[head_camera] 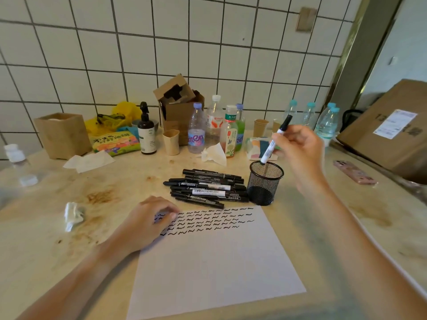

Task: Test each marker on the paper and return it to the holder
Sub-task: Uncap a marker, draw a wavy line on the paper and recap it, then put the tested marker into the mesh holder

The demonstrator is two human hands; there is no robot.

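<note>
Left hand [147, 221] hides the paper's [215, 262] leftmost squiggles.

White-barrelled marker [275, 139] with black cap is hanging tilted, cap end pointing to 1 o'clock, lower end dipping just inside the rim of the holder [265, 184]. Holder is a black mesh cup, standing upright, sitting just off the paper's [215, 262] far right corner. Pile of markers [206, 188], mostly black with a couple white-labelled, is lying flat, roughly parallel, at 9 o'clock of the holder, nearly touching it, just beyond the paper's far edge. Paper is a white sheet lying flat, slightly skewed, carrying rows of short black squiggles across its far part; the rest is blank.
</note>
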